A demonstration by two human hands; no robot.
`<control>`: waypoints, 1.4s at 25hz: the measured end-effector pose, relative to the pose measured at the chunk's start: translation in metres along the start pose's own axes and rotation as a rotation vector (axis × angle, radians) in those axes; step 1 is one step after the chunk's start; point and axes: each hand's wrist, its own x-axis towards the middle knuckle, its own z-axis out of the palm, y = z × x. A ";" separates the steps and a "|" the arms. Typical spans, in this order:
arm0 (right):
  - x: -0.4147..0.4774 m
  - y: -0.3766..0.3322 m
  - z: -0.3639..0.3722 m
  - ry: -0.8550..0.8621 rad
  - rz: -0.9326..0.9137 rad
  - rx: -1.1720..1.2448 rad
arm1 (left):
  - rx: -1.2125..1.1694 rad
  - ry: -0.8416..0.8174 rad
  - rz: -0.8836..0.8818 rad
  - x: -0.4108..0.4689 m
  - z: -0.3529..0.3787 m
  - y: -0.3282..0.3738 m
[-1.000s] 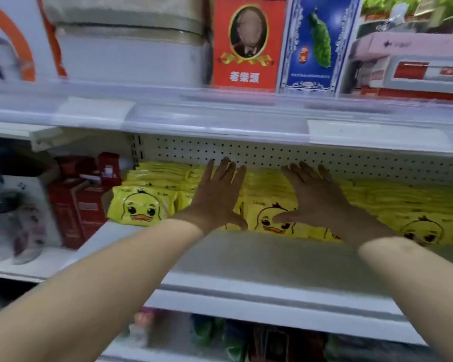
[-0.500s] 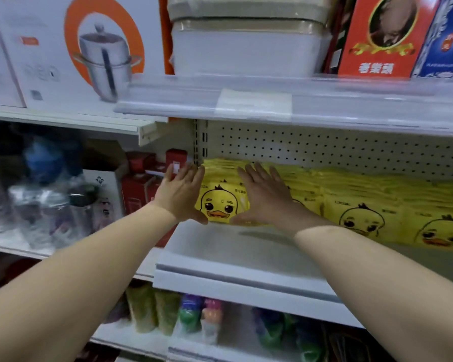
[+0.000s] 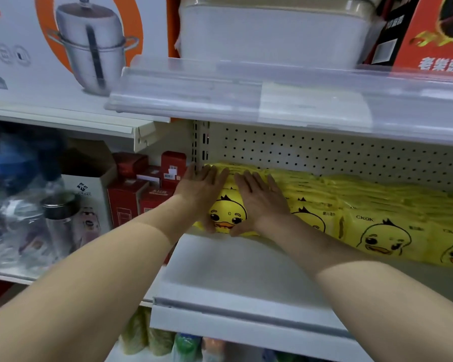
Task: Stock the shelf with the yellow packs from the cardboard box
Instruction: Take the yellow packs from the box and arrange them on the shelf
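Yellow packs with a duck face (image 3: 377, 220) lie in stacked rows at the back of the white shelf (image 3: 233, 273), against the pegboard wall. My left hand (image 3: 202, 189) and my right hand (image 3: 262, 199) lie flat, fingers stretched out, on either side of the leftmost stack of packs (image 3: 226, 215). Both palms press against that stack, with the thumbs at its lower front edge. Neither hand lifts a pack. The cardboard box is out of view.
Red boxes (image 3: 131, 197) stand just left of the shelf's upright. Glass jars (image 3: 24, 220) fill the lower left shelf. Above hangs a clear shelf rail (image 3: 246, 92) with a white container (image 3: 272, 30) and a pot box (image 3: 63, 48). Bottles show below.
Both hands slid left along the row of yellow packs to its leftmost stack and closed in on it from both sides. My view turned left with them.
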 end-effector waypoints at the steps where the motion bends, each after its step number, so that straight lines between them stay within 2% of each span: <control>1: 0.002 0.001 0.002 0.024 -0.003 -0.004 | 0.005 0.027 0.001 0.002 0.002 -0.001; 4: 0.007 0.001 0.006 0.081 -0.013 -0.028 | 0.015 0.079 0.010 0.006 0.007 -0.004; 8: 0.007 -0.001 0.003 0.058 -0.016 -0.038 | -0.010 0.095 0.027 0.004 0.007 -0.005; 14: -0.012 0.006 -0.010 -0.051 -0.065 0.009 | -0.181 -0.065 0.092 -0.011 0.007 -0.026; 20: -0.007 0.004 -0.010 -0.046 -0.064 -0.044 | 0.020 -0.045 0.066 -0.006 0.005 -0.014; 25: -0.009 -0.001 -0.013 -0.018 -0.029 -0.112 | 0.174 0.066 -0.007 -0.017 -0.001 0.000; 30: -0.036 -0.005 -0.024 0.043 -0.047 -0.045 | 0.087 0.088 -0.068 -0.043 -0.008 0.013; 35: -0.077 0.016 -0.054 0.005 0.030 0.039 | -0.189 0.004 -0.113 -0.077 -0.045 0.016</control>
